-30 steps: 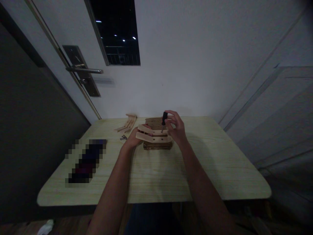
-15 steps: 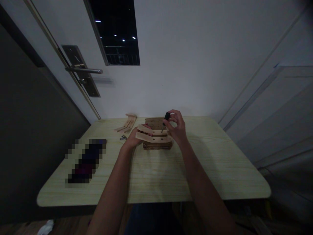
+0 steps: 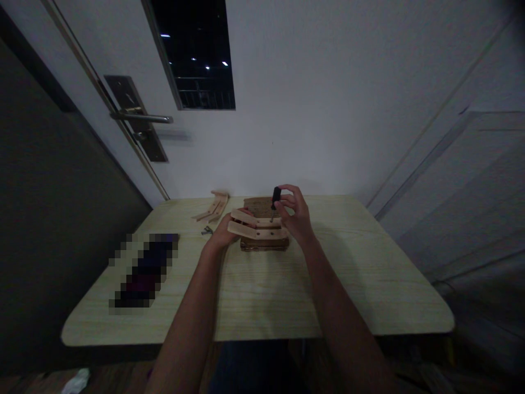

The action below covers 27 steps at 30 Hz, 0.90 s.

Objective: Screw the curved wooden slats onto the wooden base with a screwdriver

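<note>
My left hand point(image 3: 225, 232) is closed around the left end of a pale wooden piece point(image 3: 262, 234) made of two bent slats with dark holes along them. That piece lies over a brown cardboard block point(image 3: 264, 245). Between the fingers of my right hand point(image 3: 297, 216) is a small black-handled screwdriver point(image 3: 276, 196), almost upright. Its metal tip meets the far slat near the right-hand hole. Some of my left fingers are hidden beneath the slats.
A similar wooden piece point(image 3: 214, 208) lies at the back left of the table point(image 3: 353, 295). Several small metal screws point(image 3: 207, 230) are left of my left hand. A dark, pixelated object point(image 3: 147, 271) lies further left. Behind the table stands a white door point(image 3: 307, 109) with a handle point(image 3: 143, 117).
The screwdriver has tipped from a slant to nearly upright, its handle shifting slightly left with my right fingers. My left hand and the wooden piece stay about where they were.
</note>
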Available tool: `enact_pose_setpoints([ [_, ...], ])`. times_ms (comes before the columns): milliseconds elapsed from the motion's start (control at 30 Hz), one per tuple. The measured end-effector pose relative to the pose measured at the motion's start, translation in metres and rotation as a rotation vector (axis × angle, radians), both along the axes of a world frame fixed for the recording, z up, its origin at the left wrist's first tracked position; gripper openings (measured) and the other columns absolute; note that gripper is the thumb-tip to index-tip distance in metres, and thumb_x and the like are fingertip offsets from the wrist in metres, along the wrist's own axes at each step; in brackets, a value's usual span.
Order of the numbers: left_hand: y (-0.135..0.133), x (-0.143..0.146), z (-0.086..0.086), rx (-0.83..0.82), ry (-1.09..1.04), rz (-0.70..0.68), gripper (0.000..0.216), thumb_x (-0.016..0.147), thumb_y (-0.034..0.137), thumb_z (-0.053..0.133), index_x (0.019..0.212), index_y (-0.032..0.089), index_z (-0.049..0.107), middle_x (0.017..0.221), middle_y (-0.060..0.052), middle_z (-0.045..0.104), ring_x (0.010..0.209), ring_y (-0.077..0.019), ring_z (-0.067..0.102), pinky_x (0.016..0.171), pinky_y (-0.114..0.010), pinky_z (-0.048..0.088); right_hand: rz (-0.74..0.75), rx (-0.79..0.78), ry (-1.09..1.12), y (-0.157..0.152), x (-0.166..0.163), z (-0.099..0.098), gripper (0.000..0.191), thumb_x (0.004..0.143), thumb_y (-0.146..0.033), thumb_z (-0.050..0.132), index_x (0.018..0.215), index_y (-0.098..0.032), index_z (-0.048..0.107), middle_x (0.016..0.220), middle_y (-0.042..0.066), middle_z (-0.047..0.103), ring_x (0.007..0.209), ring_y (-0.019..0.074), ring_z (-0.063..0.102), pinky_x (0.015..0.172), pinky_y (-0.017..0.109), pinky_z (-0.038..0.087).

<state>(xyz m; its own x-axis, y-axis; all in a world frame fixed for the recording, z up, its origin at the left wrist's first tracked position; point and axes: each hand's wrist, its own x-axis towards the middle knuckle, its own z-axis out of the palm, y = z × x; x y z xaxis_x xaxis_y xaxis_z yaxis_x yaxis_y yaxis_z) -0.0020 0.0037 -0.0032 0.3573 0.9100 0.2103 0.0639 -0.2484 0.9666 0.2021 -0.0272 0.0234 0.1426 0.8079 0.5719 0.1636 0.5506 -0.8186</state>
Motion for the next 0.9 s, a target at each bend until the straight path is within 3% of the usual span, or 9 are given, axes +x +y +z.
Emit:
enact_pose_setpoints([
  [167, -0.0017, 0.0002, 0.0049, 0.026, 0.052, 0.009, 0.038, 0.055, 0.033, 0.081, 0.086, 0.014, 0.069, 0.084, -0.006, 0.073, 0.077, -0.0208, 0.068, 0.076, -0.034, 0.055, -0.111, 0.074, -0.02, 0.0032, 0.001, -0.0013, 0.036, 0.075, -0.03, 0.072, 0.105, -0.03, 0.052, 0.076, -0.005, 0.057, 0.069, 0.0133, 0.062, 0.07, 0.031, 0.055],
  [267, -0.0024, 0.0004, 0.0071, 0.002, 0.037, 0.006, 0.038, 0.055, 0.031, 0.08, 0.087, 0.014, 0.068, 0.082, -0.005, 0.073, 0.077, -0.0211, 0.068, 0.08, -0.035, 0.055, -0.096, 0.052, -0.024, 0.002, 0.0005, -0.0022, 0.035, 0.078, -0.032, 0.069, 0.108, -0.031, 0.052, 0.084, -0.004, 0.061, 0.074, 0.0145, 0.064, 0.071, 0.032, 0.056],
  [433, -0.003, -0.0001, 0.0067, 0.003, 0.033, -0.018, 0.037, 0.057, 0.032, 0.08, 0.087, 0.014, 0.068, 0.085, -0.006, 0.073, 0.077, -0.021, 0.068, 0.076, -0.035, 0.056, -0.005, 0.033, -0.021, 0.0006, 0.0016, -0.0036, 0.032, 0.084, -0.033, 0.062, 0.114, -0.031, 0.05, 0.099, 0.001, 0.067, 0.093, 0.019, 0.069, 0.087, 0.041, 0.057],
  [667, -0.0017, -0.0002, 0.0039, -0.018, 0.001, -0.029, 0.036, 0.058, 0.029, 0.08, 0.088, 0.015, 0.067, 0.085, -0.004, 0.072, 0.075, -0.0195, 0.068, 0.076, -0.035, 0.057, -0.031, 0.013, -0.017, 0.0018, 0.0006, -0.0043, 0.041, 0.081, -0.035, 0.065, 0.119, -0.031, 0.05, 0.092, 0.0, 0.067, 0.087, 0.0192, 0.07, 0.088, 0.042, 0.057],
  [767, -0.0013, 0.0004, 0.0044, 0.017, 0.025, -0.001, 0.033, 0.057, 0.028, 0.08, 0.085, 0.016, 0.068, 0.085, -0.004, 0.072, 0.079, -0.0199, 0.068, 0.082, -0.035, 0.056, -0.045, 0.02, -0.018, 0.0012, -0.0006, -0.0035, 0.046, 0.08, -0.034, 0.067, 0.123, -0.032, 0.05, 0.092, 0.0, 0.066, 0.084, 0.0183, 0.069, 0.086, 0.041, 0.058],
  [900, -0.0015, 0.0008, 0.004, 0.033, 0.028, -0.012, 0.032, 0.057, 0.029, 0.08, 0.084, 0.016, 0.068, 0.085, -0.004, 0.072, 0.079, -0.0195, 0.067, 0.083, -0.034, 0.054, -0.048, 0.023, -0.038, 0.0016, 0.0, -0.0035, 0.037, 0.08, -0.033, 0.067, 0.116, -0.032, 0.057, 0.093, -0.001, 0.065, 0.082, 0.0169, 0.068, 0.082, 0.038, 0.058],
])
